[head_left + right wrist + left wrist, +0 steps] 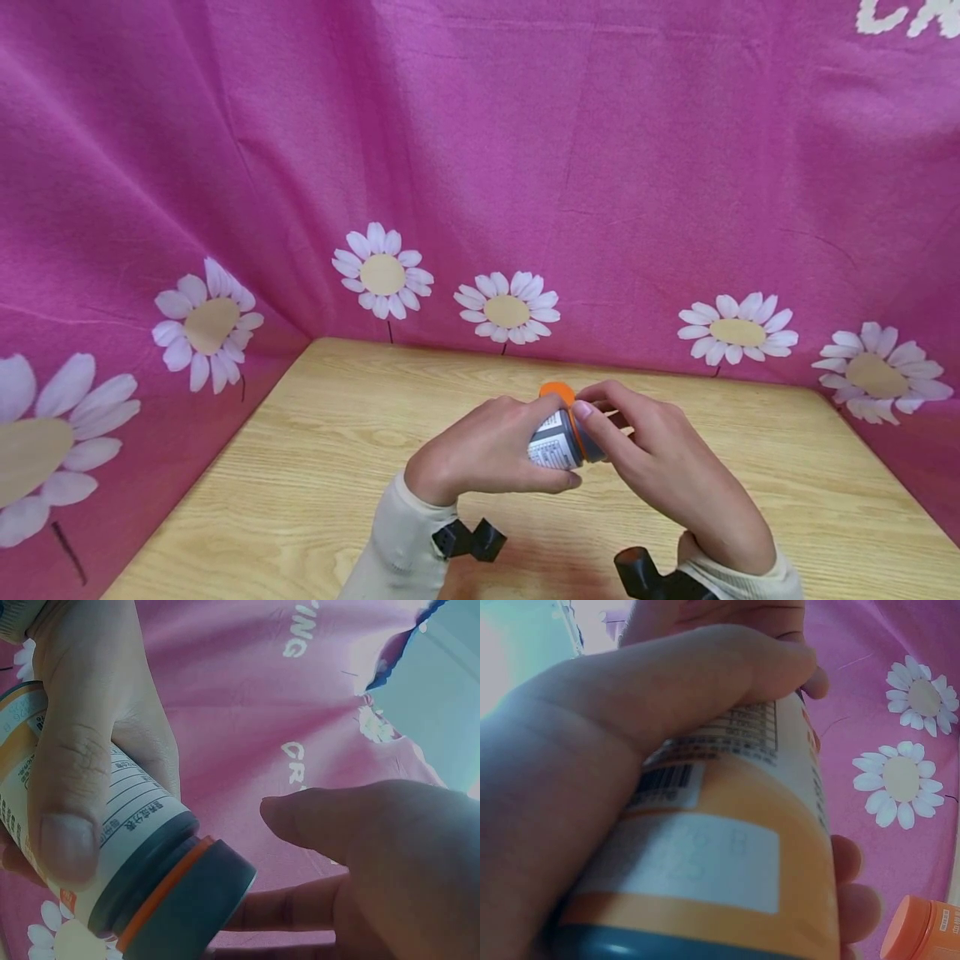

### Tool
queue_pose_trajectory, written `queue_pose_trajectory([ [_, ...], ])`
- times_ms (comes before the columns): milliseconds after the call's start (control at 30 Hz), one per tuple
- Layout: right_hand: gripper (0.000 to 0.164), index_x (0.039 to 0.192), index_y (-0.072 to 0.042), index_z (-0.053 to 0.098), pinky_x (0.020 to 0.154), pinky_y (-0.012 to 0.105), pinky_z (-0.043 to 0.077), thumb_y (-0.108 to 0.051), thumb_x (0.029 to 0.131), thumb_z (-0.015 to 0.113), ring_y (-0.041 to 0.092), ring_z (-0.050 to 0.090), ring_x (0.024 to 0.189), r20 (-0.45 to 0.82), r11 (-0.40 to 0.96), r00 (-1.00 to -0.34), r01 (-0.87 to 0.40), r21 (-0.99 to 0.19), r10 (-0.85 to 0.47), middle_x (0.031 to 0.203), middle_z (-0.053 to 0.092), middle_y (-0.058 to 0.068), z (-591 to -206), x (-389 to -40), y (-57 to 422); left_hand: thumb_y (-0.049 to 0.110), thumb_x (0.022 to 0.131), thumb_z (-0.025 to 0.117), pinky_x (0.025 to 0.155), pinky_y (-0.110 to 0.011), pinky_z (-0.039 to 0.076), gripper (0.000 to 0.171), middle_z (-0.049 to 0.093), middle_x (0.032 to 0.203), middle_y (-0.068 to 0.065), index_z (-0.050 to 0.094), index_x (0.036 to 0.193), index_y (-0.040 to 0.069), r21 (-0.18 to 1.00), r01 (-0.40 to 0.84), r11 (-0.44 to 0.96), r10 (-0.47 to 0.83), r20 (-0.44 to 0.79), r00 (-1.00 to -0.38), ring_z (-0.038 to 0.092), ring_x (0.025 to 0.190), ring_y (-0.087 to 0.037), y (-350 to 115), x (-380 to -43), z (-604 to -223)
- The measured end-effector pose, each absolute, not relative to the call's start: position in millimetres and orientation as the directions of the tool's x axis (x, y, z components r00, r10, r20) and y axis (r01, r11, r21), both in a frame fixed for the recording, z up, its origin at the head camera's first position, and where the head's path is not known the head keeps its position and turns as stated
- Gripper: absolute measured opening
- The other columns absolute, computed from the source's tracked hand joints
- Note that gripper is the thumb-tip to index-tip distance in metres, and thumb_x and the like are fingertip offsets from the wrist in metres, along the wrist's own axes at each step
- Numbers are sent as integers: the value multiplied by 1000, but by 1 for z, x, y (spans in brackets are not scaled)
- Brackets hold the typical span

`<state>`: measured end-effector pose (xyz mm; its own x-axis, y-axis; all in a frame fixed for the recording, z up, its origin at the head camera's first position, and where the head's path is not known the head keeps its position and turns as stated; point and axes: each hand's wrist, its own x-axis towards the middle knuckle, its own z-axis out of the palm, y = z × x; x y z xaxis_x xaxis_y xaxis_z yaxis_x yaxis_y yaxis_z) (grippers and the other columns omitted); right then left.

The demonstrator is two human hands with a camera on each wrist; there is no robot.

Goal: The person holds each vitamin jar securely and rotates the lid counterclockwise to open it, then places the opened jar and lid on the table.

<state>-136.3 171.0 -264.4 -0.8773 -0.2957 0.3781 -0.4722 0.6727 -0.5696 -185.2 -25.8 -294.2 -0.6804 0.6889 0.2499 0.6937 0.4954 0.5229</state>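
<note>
My left hand (491, 450) grips a bottle (553, 446) above the table, its thumb across the label. The bottle is tilted, with a white and orange printed label and a dark base. Its dark cap (196, 904) has an orange ring (161, 896) and points toward my right hand (660, 450). In the right wrist view, that hand's thumb stands apart from the cap, while its fingers extend behind it; whether they touch it is hidden. Beyond the left hand is a second, orange container (934, 930), only its round orange top (557, 392) showing in the head view.
A light wood-grain table (300, 467) lies beneath both hands. Pink cloth (600, 167) printed with white daisies hangs at the back and along the sides. Each wrist wears a small black camera mount, such as the left one (471, 540).
</note>
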Motion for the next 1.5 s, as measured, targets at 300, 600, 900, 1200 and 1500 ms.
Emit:
queue_pose_trajectory([
  [300, 18, 107, -20, 65, 66, 27, 53, -33, 97, 57, 5, 63, 82, 393, 644, -864, -498, -581, -314, 95, 67, -11, -265, -138, 170, 41, 76, 77, 55, -18, 47, 43, 59, 77, 15, 51, 108, 27, 521, 697, 493, 690, 255, -678, 57, 63, 1, -27, -185, -295],
  [600, 18, 107, -19, 65, 64, 26, 54, -29, 92, 65, 9, 65, 90, 431, 603, -833, -549, -579, -346, 97, 67, -12, -266, -139, 171, 43, 76, 76, 55, -18, 47, 43, 59, 76, 16, 51, 108, 27, 509, 705, 494, 689, 265, -674, 57, 63, 1, -29, -185, -293],
  [900, 19, 108, -20, 65, 69, 26, 55, -26, 90, 69, 9, 65, 92, 461, 562, -801, -597, -573, -381, 99, 66, -13, -267, -141, 174, 43, 76, 76, 55, -19, 47, 44, 59, 77, 16, 51, 109, 29, 515, 702, 491, 688, 265, -676, 57, 63, 1, -30, -184, -292],
  [1200, 22, 108, -15, 62, 77, 26, 55, -14, 88, 70, 12, 66, 92, 462, 499, -782, -623, -603, -418, 101, 65, -10, -268, -143, 175, 41, 75, 77, 55, -20, 48, 43, 60, 76, 15, 52, 107, 28, 537, 689, 486, 687, 253, -681, 58, 63, 0, -31, -185, -293],
  [1500, 28, 113, -13, 60, 83, 27, 54, -10, 87, 71, 14, 63, 96, 475, 452, -768, -638, -623, -429, 106, 65, -4, -269, -143, 176, 41, 75, 77, 55, -20, 48, 46, 60, 77, 15, 51, 111, 28, 538, 690, 484, 683, 261, -683, 58, 63, 0, -31, -186, -294],
])
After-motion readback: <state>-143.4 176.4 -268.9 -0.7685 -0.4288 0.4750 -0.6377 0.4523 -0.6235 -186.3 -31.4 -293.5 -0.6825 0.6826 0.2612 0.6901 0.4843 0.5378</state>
